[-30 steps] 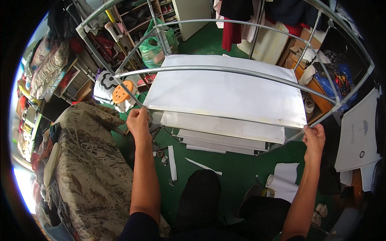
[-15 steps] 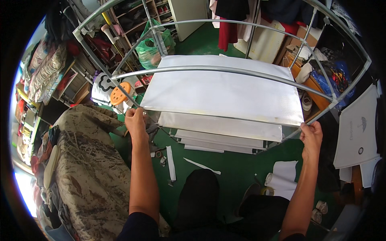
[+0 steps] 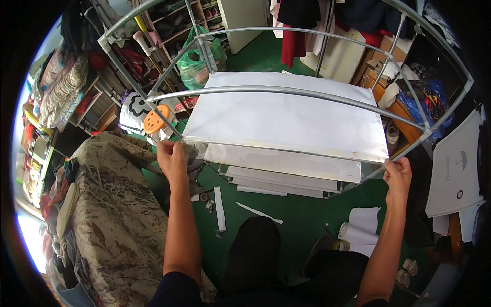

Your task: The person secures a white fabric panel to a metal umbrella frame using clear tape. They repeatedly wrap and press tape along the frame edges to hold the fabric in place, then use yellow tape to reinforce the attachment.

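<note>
A tall rack of grey metal tubes (image 3: 286,90) stands in front of me, with a white sheet (image 3: 286,120) spread flat across one level. Beside the near left corner of this sheet is my left hand (image 3: 173,162), its fingers bent together; whether anything is pinched in them is hidden. My right hand (image 3: 398,179) is closed at the near right corner, its fingertips pinching the sheet's edge by the tube. Below this level, a second white sheet (image 3: 281,160) and several lower white layers (image 3: 279,179) show.
A camouflage cloth (image 3: 117,204) covers a bulky pile at left. On the green floor lie white strips (image 3: 220,207), a tape roll (image 3: 204,196) and a white sheet roll (image 3: 353,233). An orange stool seat (image 3: 156,119) and a green bag (image 3: 202,64) flank the rack's left.
My left hand has drawn slightly left and toward me, a little off the sheet's corner. My right hand stays at its corner. The whole view has shifted a little.
</note>
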A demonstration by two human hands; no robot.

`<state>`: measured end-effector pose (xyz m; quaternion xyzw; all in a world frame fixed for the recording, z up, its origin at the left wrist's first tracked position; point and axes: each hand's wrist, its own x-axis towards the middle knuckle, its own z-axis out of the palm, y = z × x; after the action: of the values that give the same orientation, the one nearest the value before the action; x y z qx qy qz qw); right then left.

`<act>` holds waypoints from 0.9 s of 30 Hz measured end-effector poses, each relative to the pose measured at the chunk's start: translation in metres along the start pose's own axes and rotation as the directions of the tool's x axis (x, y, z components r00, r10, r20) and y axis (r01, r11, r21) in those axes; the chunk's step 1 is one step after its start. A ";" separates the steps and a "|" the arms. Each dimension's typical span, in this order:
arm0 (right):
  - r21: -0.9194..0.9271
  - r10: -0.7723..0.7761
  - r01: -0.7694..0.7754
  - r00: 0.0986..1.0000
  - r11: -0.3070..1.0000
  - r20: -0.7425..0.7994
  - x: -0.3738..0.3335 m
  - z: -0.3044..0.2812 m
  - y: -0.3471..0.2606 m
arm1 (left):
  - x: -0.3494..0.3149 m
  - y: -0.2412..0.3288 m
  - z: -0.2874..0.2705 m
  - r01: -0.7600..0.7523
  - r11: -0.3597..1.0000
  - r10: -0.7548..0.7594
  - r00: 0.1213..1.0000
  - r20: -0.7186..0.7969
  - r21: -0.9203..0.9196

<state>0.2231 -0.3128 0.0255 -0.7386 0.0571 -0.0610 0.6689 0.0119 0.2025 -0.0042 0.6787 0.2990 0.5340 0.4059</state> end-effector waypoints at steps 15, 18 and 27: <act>0.020 -0.003 0.003 1.000 1.000 0.028 0.003 -0.003 0.003 | -0.016 0.051 -0.010 -0.737 0.543 0.477 0.665 0.575 0.403; 0.030 -0.014 0.013 1.000 0.999 0.028 0.002 -0.002 0.003 | -0.012 0.055 -0.012 -0.734 0.496 0.455 0.675 0.581 0.464; 0.030 -0.004 0.004 1.000 1.000 0.005 0.002 -0.002 0.005 | -0.052 0.082 0.026 -0.752 0.593 0.480 0.618 0.623 0.289</act>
<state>0.2244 -0.3156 0.0213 -0.7286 0.0530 -0.0612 0.6801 0.0215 0.1122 0.0393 0.9329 0.0570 0.3526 0.0454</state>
